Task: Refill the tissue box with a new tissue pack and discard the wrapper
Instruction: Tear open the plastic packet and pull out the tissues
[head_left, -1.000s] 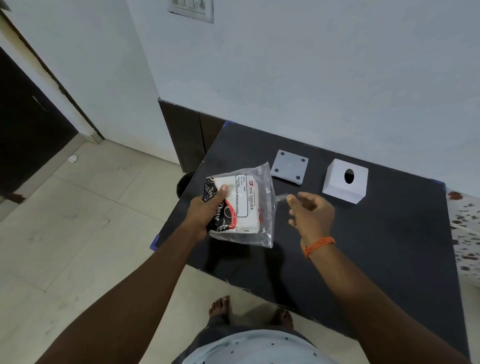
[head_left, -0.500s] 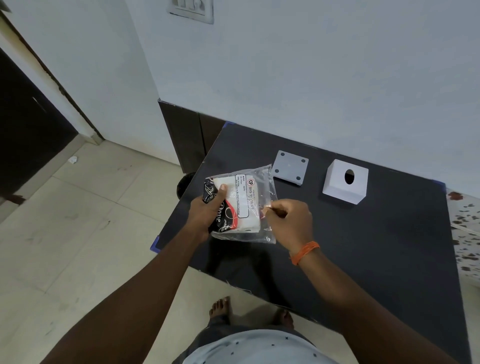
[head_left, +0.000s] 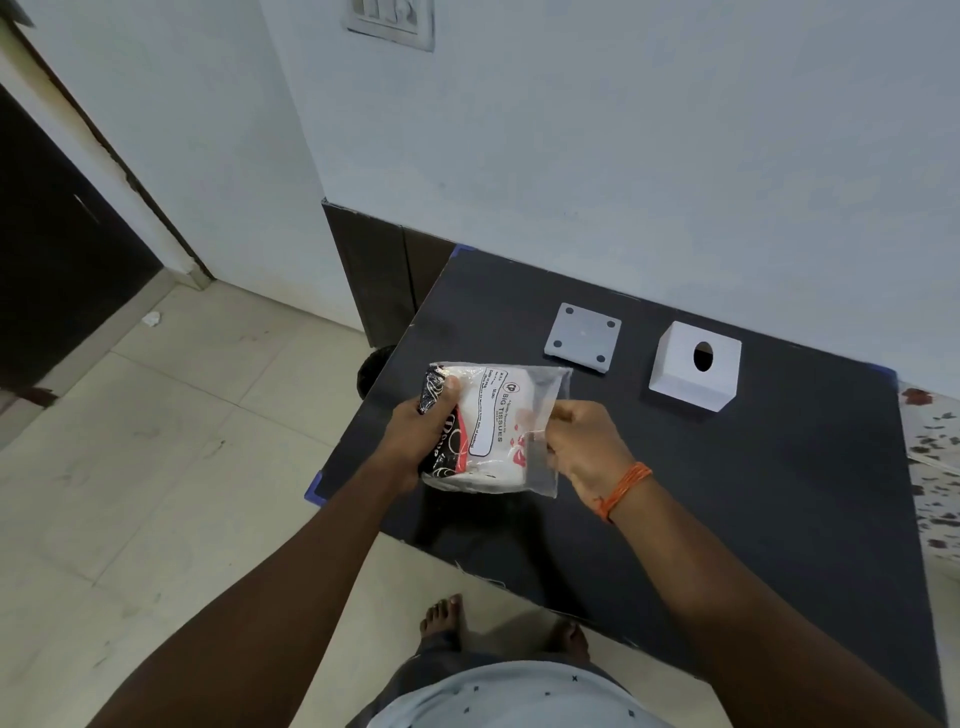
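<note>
A tissue pack (head_left: 493, 423) in a clear plastic wrapper, white with black and red print, is held above the near left part of the black table (head_left: 753, 493). My left hand (head_left: 421, 436) grips its left side. My right hand (head_left: 582, 441) pinches the wrapper's right edge, fingers closed on the plastic. A white tissue box (head_left: 693, 366) with a round hole facing up stands farther back on the table. Left of the box lies its grey square base plate (head_left: 583, 338), separate from it.
A white wall runs behind the table. A dark round bin (head_left: 373, 371) sits on the tiled floor by the table's left edge. A dark doorway (head_left: 62, 270) is at far left. My bare feet (head_left: 447, 618) stand at the table's near edge.
My right hand came back from the right to the pack and pinched the wrapper's right edge. The left hand kept hold of the pack, which shifted slightly.
</note>
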